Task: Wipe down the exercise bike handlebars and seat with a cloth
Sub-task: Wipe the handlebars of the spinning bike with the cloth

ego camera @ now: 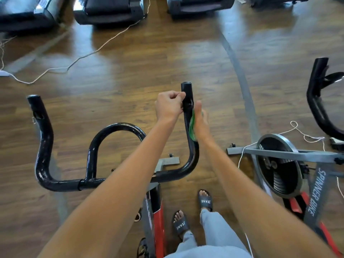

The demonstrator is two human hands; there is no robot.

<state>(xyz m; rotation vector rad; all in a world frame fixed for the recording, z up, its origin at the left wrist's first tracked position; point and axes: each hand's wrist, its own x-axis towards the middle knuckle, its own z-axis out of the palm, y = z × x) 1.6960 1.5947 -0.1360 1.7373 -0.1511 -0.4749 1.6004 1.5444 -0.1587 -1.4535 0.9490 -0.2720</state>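
A: Any writing?
B: "JEANE" on my slides (205,201); "SPINNER BIKE" on the 2nd bike's frame (316,192), R of me.
A: Hands?
B: L hand (168,106) curled, fingertips pinching the handlebar (188,112) R prong. R hand (200,121) flat, fingers straight, pressing the green cloth (192,125) vs that prong.
A: Beyond?
B: White cord (89,53) across the floor, treadmills (109,10) at the far end.

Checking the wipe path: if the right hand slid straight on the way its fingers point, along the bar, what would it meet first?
Likely nothing solid. The right hand presses the green cloth against the handlebar's right prong, fingers pointing toward its capped end. Beyond that, only floor shows, though depth is unclear.
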